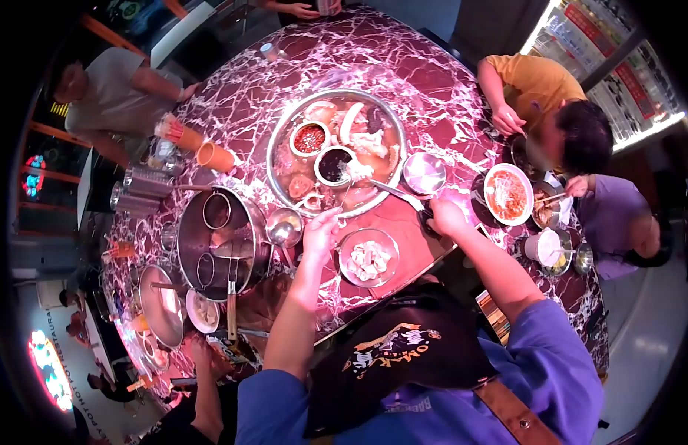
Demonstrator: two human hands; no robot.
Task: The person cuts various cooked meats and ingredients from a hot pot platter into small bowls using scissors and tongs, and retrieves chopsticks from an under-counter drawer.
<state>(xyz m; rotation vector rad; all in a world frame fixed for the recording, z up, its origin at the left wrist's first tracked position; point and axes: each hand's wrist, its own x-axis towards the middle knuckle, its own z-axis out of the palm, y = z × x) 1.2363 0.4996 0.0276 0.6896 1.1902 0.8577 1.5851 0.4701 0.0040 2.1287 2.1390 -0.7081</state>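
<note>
My left hand (323,230) is closed at the near left rim of a large round metal tray (272,152); whatever it grips is too small to make out. My right hand (446,216) is closed on the dark handle of a long metal utensil (392,190), whose tip reaches over the tray to a pale piece of food (357,170). In the tray are large pieces of meat, a bowl of red chili sauce (310,139) and a bowl of dark sauce (334,165). Between my forearms sits a bowl of pale chunks (368,257).
A large pot (183,241) with ladles stands left, a small metal bowl (285,227) beside it. Another metal bowl (425,173) is right of the tray. Two people (559,119) eat at the right, near a noodle bowl (508,194); another person (118,93) is at the left.
</note>
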